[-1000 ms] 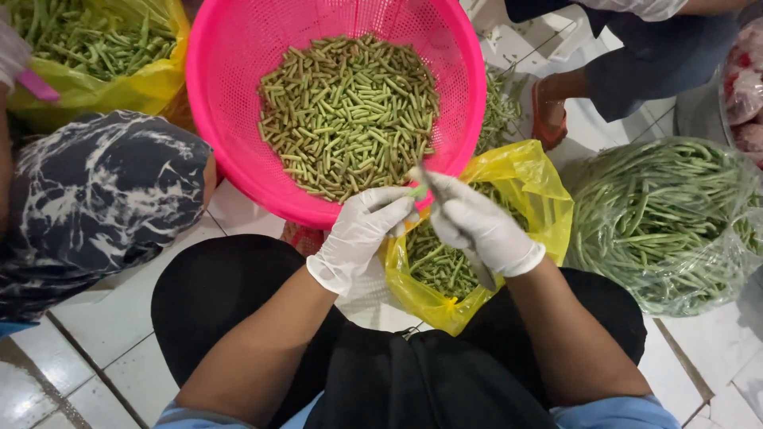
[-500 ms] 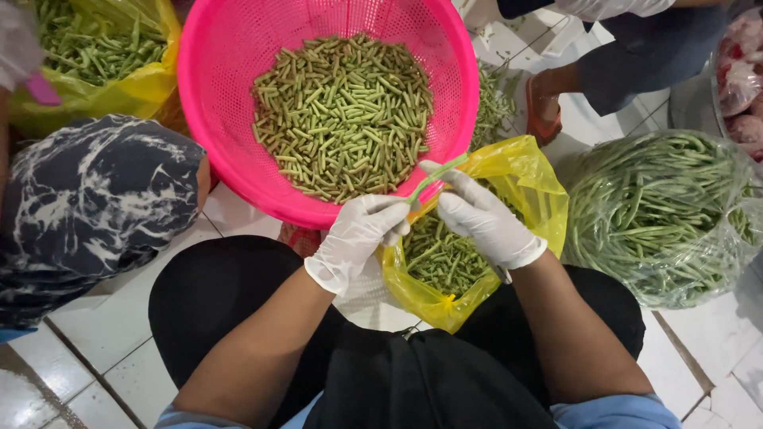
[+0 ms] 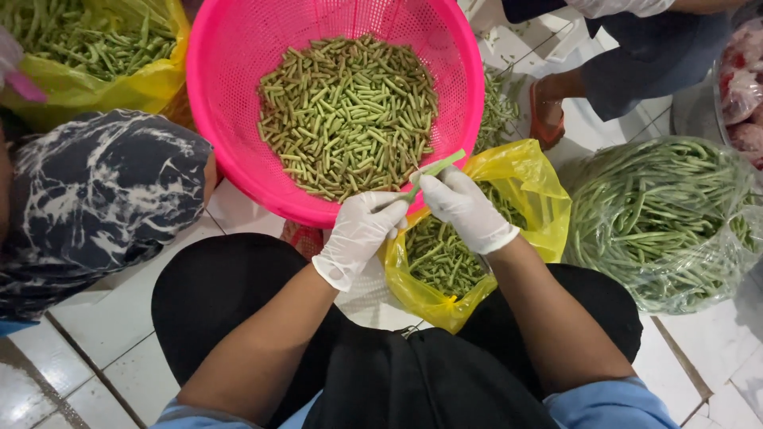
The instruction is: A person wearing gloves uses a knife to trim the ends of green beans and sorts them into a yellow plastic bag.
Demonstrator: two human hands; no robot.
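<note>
Both my hands wear white gloves and meet over the near rim of a pink basket (image 3: 238, 151) that holds cut green bean pieces (image 3: 347, 115). My left hand (image 3: 359, 234) and my right hand (image 3: 465, 208) pinch one long green bean (image 3: 433, 170) between them; the bean slants up to the right. Just below my hands a yellow plastic bag (image 3: 540, 199) lies open with bean bits inside.
A clear bag of whole long beans (image 3: 660, 218) lies at the right. Another yellow bag of beans (image 3: 87, 56) sits top left. A person in a dark patterned garment (image 3: 87, 206) is at the left, another person's foot and leg (image 3: 556, 99) at the top right. White floor tiles below.
My hands stay together at the basket's rim; the bean between them has shifted slightly and now sticks out up and to the right.
</note>
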